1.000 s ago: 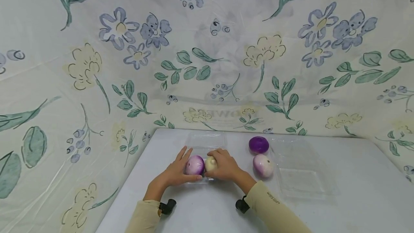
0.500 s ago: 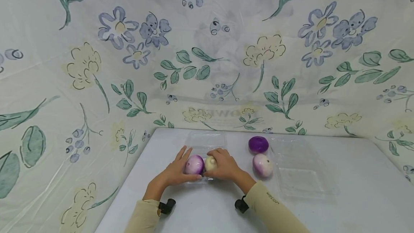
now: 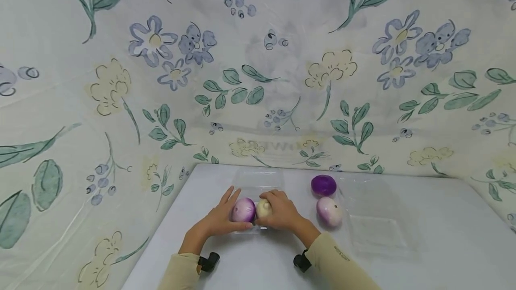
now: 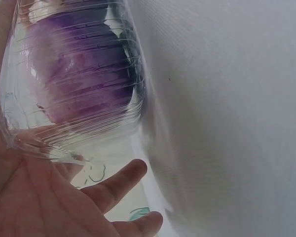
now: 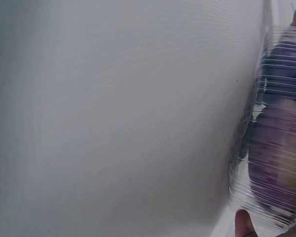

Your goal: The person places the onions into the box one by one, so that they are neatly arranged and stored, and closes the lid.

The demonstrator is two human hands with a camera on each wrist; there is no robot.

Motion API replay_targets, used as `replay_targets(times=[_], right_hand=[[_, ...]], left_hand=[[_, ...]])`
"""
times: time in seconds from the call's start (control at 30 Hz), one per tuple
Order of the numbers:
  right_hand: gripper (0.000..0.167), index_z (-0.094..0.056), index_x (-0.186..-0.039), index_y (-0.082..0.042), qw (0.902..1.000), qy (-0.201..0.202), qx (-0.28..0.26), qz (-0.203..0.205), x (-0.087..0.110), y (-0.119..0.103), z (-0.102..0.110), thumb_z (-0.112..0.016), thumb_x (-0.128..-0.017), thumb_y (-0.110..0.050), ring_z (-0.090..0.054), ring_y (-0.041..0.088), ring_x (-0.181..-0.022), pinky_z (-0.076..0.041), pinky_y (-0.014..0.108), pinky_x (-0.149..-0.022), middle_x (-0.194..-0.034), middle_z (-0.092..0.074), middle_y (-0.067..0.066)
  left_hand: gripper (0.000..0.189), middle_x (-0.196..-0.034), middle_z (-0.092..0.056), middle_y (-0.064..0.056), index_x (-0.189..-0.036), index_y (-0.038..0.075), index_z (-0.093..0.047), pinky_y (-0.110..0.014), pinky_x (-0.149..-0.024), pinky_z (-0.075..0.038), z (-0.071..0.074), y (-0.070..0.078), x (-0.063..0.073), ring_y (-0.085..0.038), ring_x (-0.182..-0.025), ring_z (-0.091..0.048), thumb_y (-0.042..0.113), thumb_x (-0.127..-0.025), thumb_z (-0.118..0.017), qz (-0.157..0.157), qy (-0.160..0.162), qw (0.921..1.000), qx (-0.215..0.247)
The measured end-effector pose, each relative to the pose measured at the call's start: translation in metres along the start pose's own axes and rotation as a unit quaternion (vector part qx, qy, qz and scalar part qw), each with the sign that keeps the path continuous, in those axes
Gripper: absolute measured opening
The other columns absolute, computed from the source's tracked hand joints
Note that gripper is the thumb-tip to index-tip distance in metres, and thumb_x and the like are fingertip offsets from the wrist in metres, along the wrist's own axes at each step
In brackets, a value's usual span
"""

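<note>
In the head view, a purple-and-white peeled onion (image 3: 243, 210) and a pale onion (image 3: 264, 208) sit side by side in a clear plastic clamshell box (image 3: 258, 174) whose lid lies back. My left hand (image 3: 215, 218) holds the purple-and-white onion from the left, thumb along the near side; two other fingers (image 4: 121, 183) stretch out past the box wall. My right hand (image 3: 282, 211) grips the pale onion and covers its right side. Through the ribbed plastic, the left wrist view shows a purple onion (image 4: 84, 69); onions (image 5: 276, 143) show blurred in the right wrist view.
Right of the box, a deep purple onion (image 3: 324, 185) and a pinkish-white onion (image 3: 329, 212) lie on the white table (image 3: 250, 263). A second clear clamshell box (image 3: 376, 227) stands open farther right. Floral sheeting (image 3: 258, 57) hangs behind and to the left.
The head view has tilted slightly up, so everything sits a little lower. Both hands and the onions keep their places.
</note>
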State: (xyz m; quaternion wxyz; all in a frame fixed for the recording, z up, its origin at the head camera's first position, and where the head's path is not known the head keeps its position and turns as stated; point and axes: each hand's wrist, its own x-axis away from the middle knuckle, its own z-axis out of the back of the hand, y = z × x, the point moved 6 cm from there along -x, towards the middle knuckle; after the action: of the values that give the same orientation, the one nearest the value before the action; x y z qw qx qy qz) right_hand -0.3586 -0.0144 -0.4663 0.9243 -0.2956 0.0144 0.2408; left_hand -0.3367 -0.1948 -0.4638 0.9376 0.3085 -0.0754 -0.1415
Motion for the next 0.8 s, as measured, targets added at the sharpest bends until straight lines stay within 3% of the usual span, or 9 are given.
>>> replay_targets(times=[0.53, 0.8], right_hand=[[0.07, -0.059, -0.129, -0.013, 0.9999, 0.003, 0.005, 0.009, -0.004, -0.003, 0.001, -0.08, -0.072, -0.048, -0.052, 0.028, -0.121, -0.051, 0.051, -0.09, -0.131, -0.059, 0.008], [0.074, -0.056, -0.133, -0.01, 0.9982, -0.023, 0.044, 0.032, -0.001, -0.007, 0.012, -0.075, -0.078, -0.055, -0.054, 0.03, -0.119, -0.052, 0.045, -0.093, -0.134, -0.058, 0.01]], left_hand=[[0.116, -0.166, 0.0, -0.019, -0.159, 0.01, -0.014, -0.075, -0.108, -0.024, 0.004, -0.004, -0.002, -0.05, -0.147, -0.022, 0.054, -0.074, -0.081, -0.002, -0.004, 0.9999, 0.015], [0.116, -0.166, 0.002, -0.02, -0.159, 0.009, -0.013, -0.072, -0.109, -0.027, 0.002, -0.003, -0.004, -0.05, -0.147, -0.021, 0.054, -0.075, -0.08, -0.011, -0.014, 0.9996, 0.024]])
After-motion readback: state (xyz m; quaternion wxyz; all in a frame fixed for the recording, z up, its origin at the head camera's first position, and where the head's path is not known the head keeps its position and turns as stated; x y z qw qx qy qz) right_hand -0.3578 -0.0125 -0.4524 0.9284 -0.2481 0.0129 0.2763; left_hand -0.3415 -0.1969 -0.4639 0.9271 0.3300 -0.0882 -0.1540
